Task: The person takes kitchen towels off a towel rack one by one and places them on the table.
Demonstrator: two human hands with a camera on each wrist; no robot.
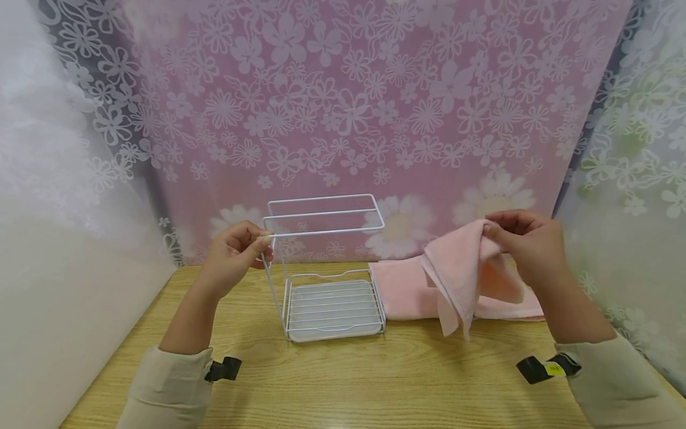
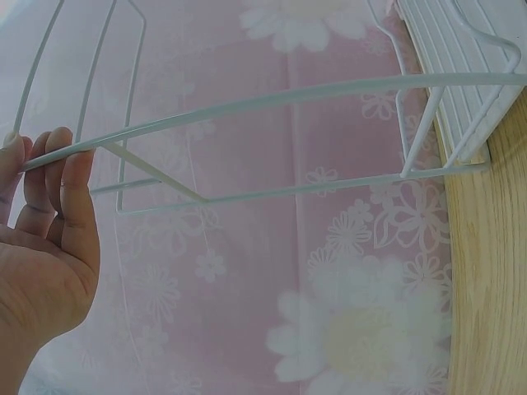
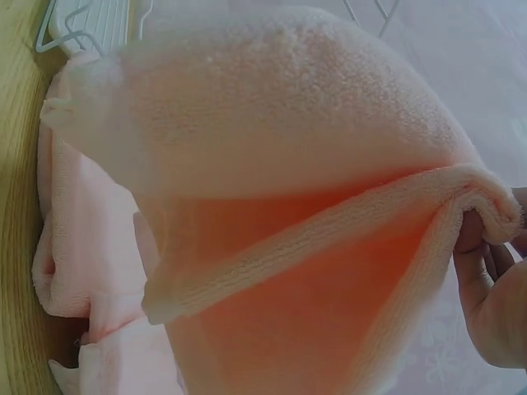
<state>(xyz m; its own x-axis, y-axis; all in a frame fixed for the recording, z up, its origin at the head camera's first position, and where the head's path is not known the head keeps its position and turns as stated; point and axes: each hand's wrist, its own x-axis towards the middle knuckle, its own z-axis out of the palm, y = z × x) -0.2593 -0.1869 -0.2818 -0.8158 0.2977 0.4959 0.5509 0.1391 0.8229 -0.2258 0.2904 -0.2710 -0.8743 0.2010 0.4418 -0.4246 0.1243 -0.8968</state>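
My left hand (image 1: 230, 259) pinches the upper left corner of a white wire towel rack (image 1: 327, 232), thumb on the top bar. The rack stands upright, with open top bars above a slatted base and a white drip tray (image 1: 337, 336) under the slats. In the left wrist view, the fingers (image 2: 78, 193) curl against the wire. To the right, my right hand (image 1: 538, 247) pinches a pink towel (image 1: 455, 262) by its upper edge, and the cloth hangs in loose folds. Beneath it, folded pink towelling (image 1: 407, 289) lies on the table beside the rack's base.
Everything stands on a wood-grain table (image 1: 343, 387). A pink flowered curtain (image 1: 332, 119) hangs close behind the rack. Pale sheeting (image 1: 80, 208) bounds the left side, and another flowered sheet (image 1: 638, 238) the right.
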